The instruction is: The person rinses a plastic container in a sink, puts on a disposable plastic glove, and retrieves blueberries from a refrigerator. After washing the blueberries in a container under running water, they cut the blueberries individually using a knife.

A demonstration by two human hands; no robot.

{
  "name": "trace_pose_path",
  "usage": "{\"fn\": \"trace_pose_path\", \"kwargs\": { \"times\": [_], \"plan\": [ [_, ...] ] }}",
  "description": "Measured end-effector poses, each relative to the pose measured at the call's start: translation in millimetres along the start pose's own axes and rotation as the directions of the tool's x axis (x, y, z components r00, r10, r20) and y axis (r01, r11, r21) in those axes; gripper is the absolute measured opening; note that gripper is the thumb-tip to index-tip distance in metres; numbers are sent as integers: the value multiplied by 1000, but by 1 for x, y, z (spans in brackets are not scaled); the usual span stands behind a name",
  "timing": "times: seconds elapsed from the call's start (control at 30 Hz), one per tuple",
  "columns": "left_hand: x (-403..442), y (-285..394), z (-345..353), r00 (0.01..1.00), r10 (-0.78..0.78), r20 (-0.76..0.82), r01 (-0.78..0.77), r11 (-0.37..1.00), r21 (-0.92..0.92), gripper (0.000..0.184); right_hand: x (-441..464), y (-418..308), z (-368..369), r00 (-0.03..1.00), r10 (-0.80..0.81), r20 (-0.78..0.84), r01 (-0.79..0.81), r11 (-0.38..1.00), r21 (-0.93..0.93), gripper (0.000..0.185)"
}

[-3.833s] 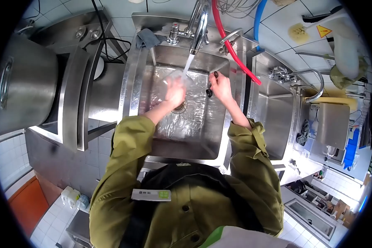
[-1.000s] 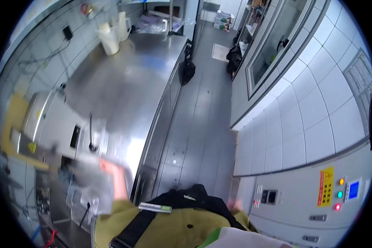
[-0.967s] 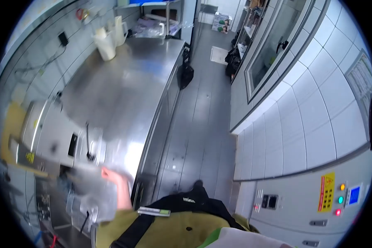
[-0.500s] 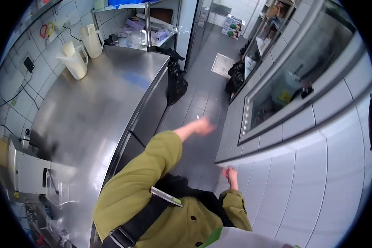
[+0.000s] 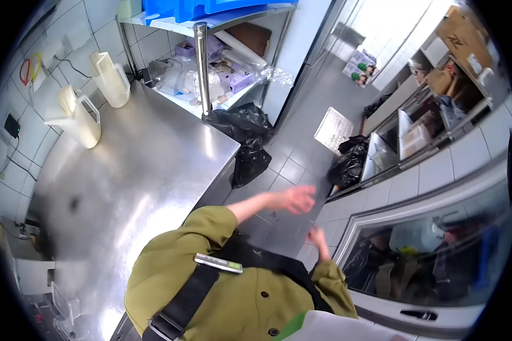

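My left hand [image 5: 297, 199] is stretched out over the grey tiled floor [image 5: 276, 227], past the corner of the steel counter. Its fingers are spread and slightly blurred, and nothing is in them. Lower and to the right, my right hand [image 5: 317, 235] hangs close to the tiled wall below the window [image 5: 432, 244]. It is small and blurred, so whether its fingers are curled round anything cannot be made out. Neither hand touches anything I can see. Black plastic bags [image 5: 250, 165] hang and lie just ahead of my left hand, at the counter's end.
The steel counter [image 5: 125, 165] runs along my left, with two white plastic jugs [image 5: 88, 128] at the wall. Beyond it stands a shelf rack with a blue bin [image 5: 210, 7]. Right of the passage are a black bag [image 5: 350, 162] and shelves with cardboard boxes [image 5: 463, 42].
The view has moved forward along the passage and turned; the shelves and bags are nearer. My left hand has swung lower and right, its fingers now spread. My right hand stays low near the wall.
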State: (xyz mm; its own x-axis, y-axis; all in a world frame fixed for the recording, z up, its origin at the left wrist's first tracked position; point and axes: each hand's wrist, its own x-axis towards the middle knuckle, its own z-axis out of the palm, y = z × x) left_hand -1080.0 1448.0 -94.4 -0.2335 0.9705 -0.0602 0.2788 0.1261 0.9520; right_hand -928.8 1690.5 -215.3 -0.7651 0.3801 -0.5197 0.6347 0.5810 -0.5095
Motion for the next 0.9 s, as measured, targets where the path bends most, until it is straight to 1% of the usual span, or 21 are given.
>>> {"fn": "trace_pose_path", "kwargs": {
  "times": [0.03,0.07,0.1,0.13,0.17,0.23,0.27,0.3,0.33,0.37,0.4,0.43,0.5,0.53,0.57,0.63,0.7,0.77,0.83,0.87,0.9],
  "plan": [
    [4,10,-32,981,-193,35,190,979,72,69,83,7,6,956,-184,-229,182,983,-28,30],
    [4,22,-66,921,-386,57,374,915,151,69,63,-107,-39,851,-372,-370,288,921,-263,27],
    [3,33,-92,824,-563,65,538,813,223,69,106,-157,-52,782,-475,-403,378,876,-299,28],
    [8,39,-116,700,-712,57,671,683,287,68,123,-231,-70,755,-528,-389,496,848,-189,26],
    [7,39,-135,785,-617,60,579,764,286,66,154,-284,-75,691,-637,-341,615,766,-186,25],
    [-9,36,-170,913,-404,59,373,883,284,61,183,-404,-76,646,-733,-212,728,675,-117,22],
    [-19,40,-185,958,-268,-104,239,942,-234,49,209,-452,-61,504,-839,-206,844,529,-86,20],
    [-27,40,-197,920,-211,-331,-56,764,-643,38,216,-505,-53,427,-898,-107,895,437,-91,19],
    [-31,33,-208,809,-263,-525,-71,844,-531,37,234,-551,-35,308,-949,-73,948,312,-58,17],
    [-33,27,-217,656,-276,-703,-52,912,-407,35,248,-589,-16,114,-984,-135,989,125,-75,17],
    [-33,18,-221,478,-253,-841,84,966,-243,31,264,-627,3,4,-998,-67,994,11,-109,14],
    [-35,1,-224,350,-144,-926,287,957,-41,26,280,-661,21,-111,-992,-57,991,-106,-80,10],
    [-31,8,-233,168,-342,-925,312,908,-279,25,301,-710,55,-164,-985,55,959,-172,-225,9],
    [-26,14,-236,82,-369,-926,213,914,-345,25,317,-726,77,-190,-978,85,957,-204,-208,9],
    [-19,20,-237,-1,-398,-917,100,913,-397,25,324,-731,90,-265,-960,85,927,-278,-251,10],
    [-14,27,-237,-161,-413,-897,66,902,-427,24,336,-755,108,-430,-900,66,839,-426,-339,12],
    [-7,28,-233,-339,-423,-840,48,884,-465,25,347,-765,128,-340,-914,222,868,-396,-299,16],
    [2,30,-227,-455,-448,-770,37,854,-519,25,348,-764,132,-274,-907,319,873,-374,-314,19],
    [12,33,-222,-519,-455,-723,43,831,-554,26,364,-769,158,-218,-942,254,898,-296,-325,26],
    [17,31,-220,-528,-474,-705,-2,831,-557,26,368,-769,165,-178,-958,226,908,-249,-338,31],
    [23,32,-220,-534,-462,-708,27,827,-561,25,374,-771,169,-158,-966,206,924,-218,-315,35]
  ]
}}
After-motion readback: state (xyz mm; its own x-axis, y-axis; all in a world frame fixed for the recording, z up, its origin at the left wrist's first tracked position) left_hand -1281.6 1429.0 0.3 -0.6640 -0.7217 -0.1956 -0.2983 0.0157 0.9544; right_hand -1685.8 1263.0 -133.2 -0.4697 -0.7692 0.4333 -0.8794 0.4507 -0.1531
